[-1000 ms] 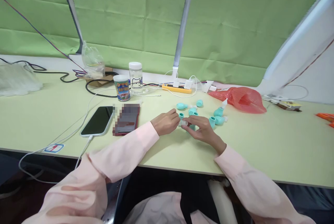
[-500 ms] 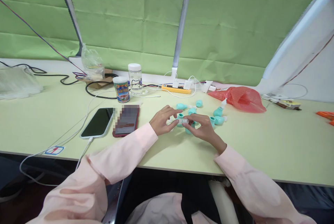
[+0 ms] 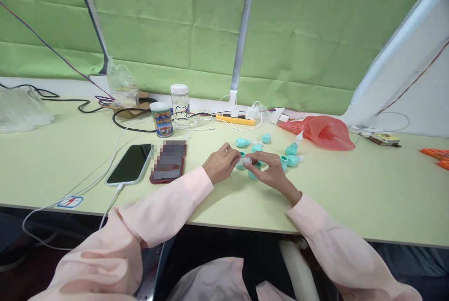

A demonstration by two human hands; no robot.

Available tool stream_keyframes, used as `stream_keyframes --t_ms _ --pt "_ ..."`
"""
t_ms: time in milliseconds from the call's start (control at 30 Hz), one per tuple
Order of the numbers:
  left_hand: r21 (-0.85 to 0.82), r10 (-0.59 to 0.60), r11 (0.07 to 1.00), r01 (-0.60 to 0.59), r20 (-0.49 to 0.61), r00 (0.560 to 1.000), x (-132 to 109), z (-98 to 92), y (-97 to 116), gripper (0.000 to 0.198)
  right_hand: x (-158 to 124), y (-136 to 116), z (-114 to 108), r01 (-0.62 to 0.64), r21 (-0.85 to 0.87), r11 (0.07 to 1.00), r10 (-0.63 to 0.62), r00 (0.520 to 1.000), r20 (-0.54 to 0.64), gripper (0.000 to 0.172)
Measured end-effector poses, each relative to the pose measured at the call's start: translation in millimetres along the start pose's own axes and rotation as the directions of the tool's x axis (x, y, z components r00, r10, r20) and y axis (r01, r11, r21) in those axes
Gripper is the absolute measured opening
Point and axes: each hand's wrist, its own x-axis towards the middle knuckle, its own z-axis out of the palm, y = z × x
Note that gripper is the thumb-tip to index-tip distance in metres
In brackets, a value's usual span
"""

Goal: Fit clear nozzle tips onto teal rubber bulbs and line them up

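Between my two hands is a small translucent plastic nozzle tip [image 3: 247, 160], held just above the table. My right hand [image 3: 271, 170] pinches its right end between thumb and fingers. My left hand [image 3: 220, 164] is closed at the tip's left end, thumb and fingertips pressed together. Several teal squeeze bulbs lie around and behind my fingers. One bulb [image 3: 292, 149] stands with a clear nozzle on top, and another bulb [image 3: 242, 142] lies on its side. An open-necked bulb [image 3: 283, 162] sits beside my right hand, which partly hides others.
Two phones, one white-edged [image 3: 129, 164] and one red-cased [image 3: 168, 163], lie on the left. Behind them stand a printed can [image 3: 162, 121] and a clear bottle [image 3: 181, 109]. A yellow power strip [image 3: 238, 120] and a red plastic bag [image 3: 326, 132] lie along the back.
My left fingers, spread apart before, have closed together at the left end of the nozzle tip. My right hand keeps its pinch. The whole view has shifted slightly.
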Motion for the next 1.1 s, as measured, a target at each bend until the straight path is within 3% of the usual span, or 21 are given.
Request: stream_keyframes --t_ms 100,200,267,333,400,467,533,733,1100 --pt "-0.264 -0.208 0.947 0.184 -0.067 0.976 0.2 6.4 6.0 0.015 3.1 -3.8 0.6 -0.04 -0.002 0.999 0.04 0.996 -0.074 0.009" --pt "-0.554 -0.439 0.766 0.327 -0.078 0.895 4.2 5.0 0.4 0.018 1.7 -2.2 0.4 -0.065 -0.028 0.998 0.061 0.991 -0.116 0.009" --pt "-0.593 -0.542 0.707 0.385 -0.105 0.834 6.5 -0.9 -10.4 0.02 -1.1 1.3 0.2 -0.034 -0.079 0.996 0.026 0.995 -0.1 0.01" --pt "-0.436 -0.517 0.798 0.416 -0.14 0.845 6.7 -7.6 -22.9 0.018 -3.9 4.4 0.3 0.039 -0.149 0.988 -0.046 0.998 -0.043 0.012" --pt "-0.15 -0.406 0.909 0.388 -0.124 0.905 4.8 -11.1 -32.7 0.015 -5.6 5.7 1.1 0.123 -0.21 0.97 -0.117 0.992 0.044 0.015" --pt "0.064 -0.327 0.942 0.329 -0.038 0.944 2.0 -10.1 -37.6 0.014 -6.2 5.4 1.9 0.189 -0.248 0.95 -0.156 0.977 0.147 0.016" --pt "0.178 -0.29 0.944 0.279 0.036 0.956 -0.7 -5.6 -38.6 0.015 -6.4 4.8 2.3 0.23 -0.276 0.933 -0.164 0.956 0.243 0.017" --pt "0.276 -0.262 0.936 0.221 0.123 0.957 -6.0 7.5 -37.3 0.015 -7.9 5.7 3.7 0.265 -0.38 0.886 -0.112 0.919 0.379 0.016" --pt "0.312 -0.28 0.924 0.222 0.156 0.947 -8.6 10.0 -37.0 0.014 -10.5 9.1 10.7 0.244 -0.44 0.864 -0.066 0.922 0.381 0.014"
